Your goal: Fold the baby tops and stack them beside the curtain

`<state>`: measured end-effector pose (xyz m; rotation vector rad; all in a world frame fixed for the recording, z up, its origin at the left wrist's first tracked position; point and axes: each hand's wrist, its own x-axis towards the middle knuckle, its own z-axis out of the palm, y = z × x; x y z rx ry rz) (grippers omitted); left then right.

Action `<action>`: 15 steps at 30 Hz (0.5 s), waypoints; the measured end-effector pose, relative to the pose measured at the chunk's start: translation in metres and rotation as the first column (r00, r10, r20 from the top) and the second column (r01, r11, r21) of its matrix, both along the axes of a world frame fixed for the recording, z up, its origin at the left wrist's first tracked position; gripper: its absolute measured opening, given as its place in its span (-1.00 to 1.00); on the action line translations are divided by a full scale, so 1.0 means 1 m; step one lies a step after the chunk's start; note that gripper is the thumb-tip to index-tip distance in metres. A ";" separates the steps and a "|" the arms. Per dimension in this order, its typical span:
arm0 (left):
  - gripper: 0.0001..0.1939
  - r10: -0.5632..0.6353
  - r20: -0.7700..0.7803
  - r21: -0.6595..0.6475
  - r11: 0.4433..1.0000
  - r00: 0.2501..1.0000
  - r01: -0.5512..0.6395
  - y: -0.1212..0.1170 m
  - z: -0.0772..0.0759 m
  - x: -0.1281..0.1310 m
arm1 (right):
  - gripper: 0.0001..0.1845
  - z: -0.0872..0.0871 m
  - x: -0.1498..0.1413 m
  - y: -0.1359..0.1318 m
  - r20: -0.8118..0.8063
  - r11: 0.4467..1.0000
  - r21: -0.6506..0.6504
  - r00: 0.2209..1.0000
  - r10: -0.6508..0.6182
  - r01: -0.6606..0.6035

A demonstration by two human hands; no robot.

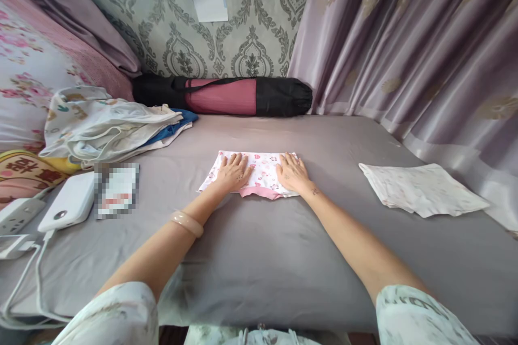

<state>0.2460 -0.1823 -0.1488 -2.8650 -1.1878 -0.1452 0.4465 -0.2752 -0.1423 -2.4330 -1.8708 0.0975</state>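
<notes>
At far left, a power strip [20,215] and a white power bank [68,202] sit on the sheet [263,253], with a cable [39,275] running down near its edge; a sleeve or arm swung that way could snag it and drag the power bank along. Beside them lies a packet [118,191], blurred out, with a loose pile [113,132] of clothes behind it that looks apt to slump if knocked. In the middle, the left hand [235,171] rests on the garment [265,170], fingers extended and gripping nothing. The garment lies on the sheet between and under both hands, its pink edge facing the person; uneven pressure could skew it or crease the thin cloth. The right hand [292,173] also lies flat, fingers straight and holding nothing; sliding it outward might rumple that end. Well apart at right, a folded cloth [423,188] could come undone if a forearm brushed it.
</notes>
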 end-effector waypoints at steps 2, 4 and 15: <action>-0.44 -0.005 -0.016 -0.034 0.999 1.000 0.004 0.003 0.003 -0.003 | -0.35 0.002 0.003 0.000 -0.041 1.000 -0.017 0.999 0.010 -0.011; -0.44 0.039 -0.025 -0.065 0.997 0.999 -0.041 0.006 0.007 -0.009 | -0.34 0.004 0.009 -0.003 -0.079 1.000 -0.012 0.997 0.007 -0.008; -0.40 0.107 -0.019 -0.170 0.979 0.994 -0.109 0.016 0.005 -0.035 | -0.33 -0.007 0.021 -0.011 -0.026 1.000 0.013 1.000 -0.011 0.011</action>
